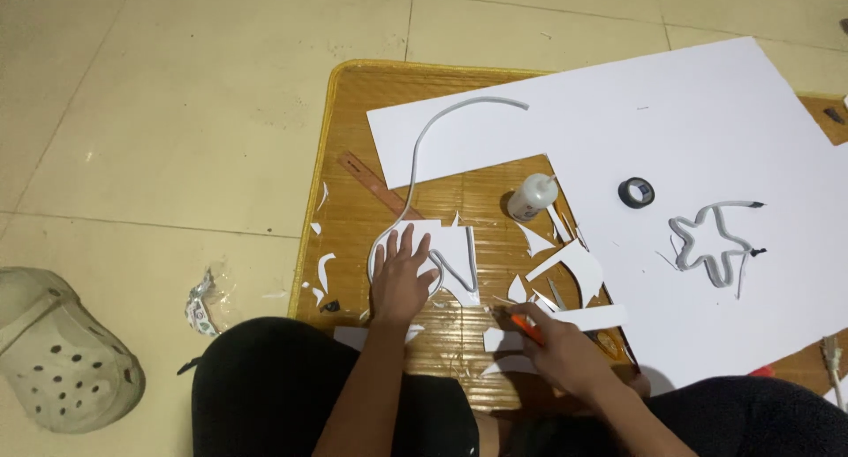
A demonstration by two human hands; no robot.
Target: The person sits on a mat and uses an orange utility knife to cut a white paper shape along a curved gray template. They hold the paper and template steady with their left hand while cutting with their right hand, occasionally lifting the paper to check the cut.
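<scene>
White card piece lies flat on the woven bamboo mat, near the mat's front edge and just in front of the wooden ruler. Your left hand rests on it with the fingers spread and flat, pressing it down rather than gripping. Your right hand, toward the mat's right front corner, is closed around an orange-handled cutter, its tip pointing toward the card piece.

By its look the card is light and thin, stiff enough to keep its shape but easy to crease or tear, and it probably slides readily on the smooth mat. So a flat palm over its middle, clear of the cut edge, seems the safest hold; pinching a corner would likely bend it.

It is plain white, roughly squarish, with a curved grey strip running along its left edge and looping across its face; that strip trails away up the mat onto the large white sheet.

Small white offcuts lie scattered on the mat to the right of the piece. A white glue bottle lies on its side near the mat's middle. On the large sheet sit a roll of dark tape and a grey star-shaped outline. Off the mat's left side, a pale clog sits on the tiled floor.
</scene>
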